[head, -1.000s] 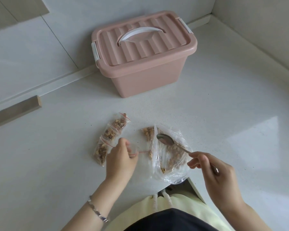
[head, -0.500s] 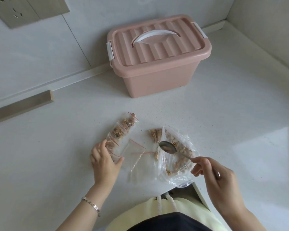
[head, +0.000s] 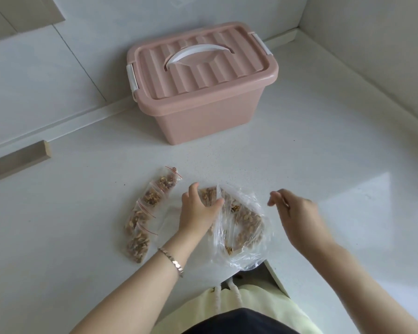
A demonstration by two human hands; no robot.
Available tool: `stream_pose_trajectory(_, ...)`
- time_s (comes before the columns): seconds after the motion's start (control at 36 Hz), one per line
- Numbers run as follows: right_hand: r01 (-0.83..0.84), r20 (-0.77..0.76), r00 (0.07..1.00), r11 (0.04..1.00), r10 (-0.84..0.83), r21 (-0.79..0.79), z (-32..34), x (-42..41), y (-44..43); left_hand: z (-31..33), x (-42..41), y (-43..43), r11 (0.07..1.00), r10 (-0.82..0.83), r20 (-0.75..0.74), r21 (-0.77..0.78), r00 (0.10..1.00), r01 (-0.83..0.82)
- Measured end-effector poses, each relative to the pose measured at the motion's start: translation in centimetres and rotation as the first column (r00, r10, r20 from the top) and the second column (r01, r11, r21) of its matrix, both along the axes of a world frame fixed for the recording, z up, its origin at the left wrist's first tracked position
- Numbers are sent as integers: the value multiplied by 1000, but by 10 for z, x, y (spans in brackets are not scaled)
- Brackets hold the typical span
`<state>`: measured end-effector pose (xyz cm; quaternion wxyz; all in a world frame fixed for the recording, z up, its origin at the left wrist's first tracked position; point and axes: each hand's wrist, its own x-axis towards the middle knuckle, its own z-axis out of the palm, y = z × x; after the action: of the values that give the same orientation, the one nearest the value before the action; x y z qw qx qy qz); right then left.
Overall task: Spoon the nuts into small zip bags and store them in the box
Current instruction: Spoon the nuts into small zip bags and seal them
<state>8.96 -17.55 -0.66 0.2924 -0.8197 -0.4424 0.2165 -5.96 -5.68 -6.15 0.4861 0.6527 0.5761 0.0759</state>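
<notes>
A large clear bag of nuts (head: 247, 225) lies open on the white counter near its front edge. Left of it sits a row of several small filled zip bags (head: 143, 218) with red seals. My left hand (head: 198, 213) reaches over a small zip bag holding nuts (head: 207, 195), fingers spread on it and thumb against the big bag's rim. An empty zip bag (head: 167, 220) lies flat under that wrist. My right hand (head: 297, 213) hovers to the right of the big bag, fingers curled around the spoon, which is almost entirely hidden. The pink box (head: 203, 121) stands behind, lid shut.
The box has a white handle (head: 198, 53) and white side clips. A wooden strip (head: 17, 160) runs along the wall at left. Walls close the back and right side. The counter's front edge (head: 274, 268) lies just under the big bag.
My left hand left the row of filled bags and moved right onto the small bag beside the big bag. My right hand lifted the spoon out of the big bag and drew away to the right.
</notes>
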Motion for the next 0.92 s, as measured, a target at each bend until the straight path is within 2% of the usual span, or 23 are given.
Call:
stream_pose_trajectory(0.11,-71,34,996,962,83,-263,-20,2,22,-7,17,12,993,-117,-120,-47,986,112)
stream_pose_trajectory(0.22,-163,25,983,919,184,-358,-41,0,48,-16,24,16,995,-102,-154,-39,983,97)
stream_pose_trajectory(0.31,-232,13,966,884,260,-406,-54,-4,69,-22,24,18,995,-98,-120,-1,988,98)
stream_pose_trajectory(0.42,-247,-46,966,861,253,-444,-67,-6,87,-22,19,17,984,-144,10,-101,989,145)
stream_pose_trajectory(0.47,-238,-17,967,871,256,-430,-70,-5,89,-22,14,20,975,-120,87,-177,989,134)
stream_pose_trajectory(0.53,-215,-1,972,898,233,-385,-70,-3,85,-25,7,28,984,-100,87,-138,991,111)
stream_pose_trajectory(0.61,-209,-22,977,928,213,-309,-61,2,74,-32,3,40,993,-112,42,-42,993,113)
stream_pose_trajectory(0.75,-242,-30,970,955,240,-171,-43,11,56,-38,16,49,966,-237,-98,-132,966,224)
stream_pose_trajectory(0.92,-230,6,973,967,232,-111,-31,20,39,-39,26,54,952,-302,-174,-99,937,288)
